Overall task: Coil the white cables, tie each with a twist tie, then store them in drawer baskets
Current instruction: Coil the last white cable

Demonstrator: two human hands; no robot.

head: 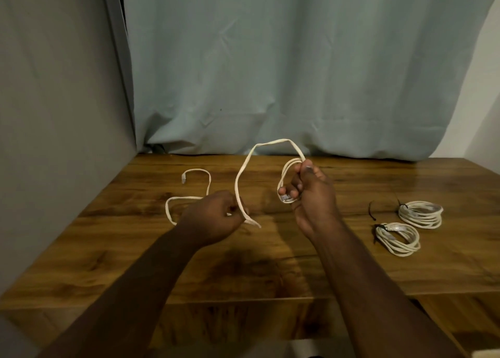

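From the head view I see my right hand (311, 192) raised above the middle of the wooden surface (270, 263), its grip curled round a small bundle of loops (286, 179) of the flat white cable (243, 176); a clear plug end shows at the bottom of that bundle, under my fingers (293, 188). From the top of the bundle the cable arches up and over to the left, then drops to my left hand (216, 217), which pinches it between curled fingers just above the surface. Past that pinch the loose run lies on the surface toward the far left corner, bending in an S shape and ending in a second plug (183, 180) that rests flat, well apart from both hands.

Near the right edge of the surface lie two finished coils. The farther coil (420, 213) is bound with a dark twist tie (402, 204) at its left side. The nearer coil (397, 238) sits just beside it, toward the front edge, also with a dark tie (377, 232) at its left. One loose black tie (370, 212) lies on the surface left of the two coils, touching neither.

A pale blue curtain (297, 73) hangs behind the far edge of the surface, and a grey wall (54, 114) stands along its left edge.
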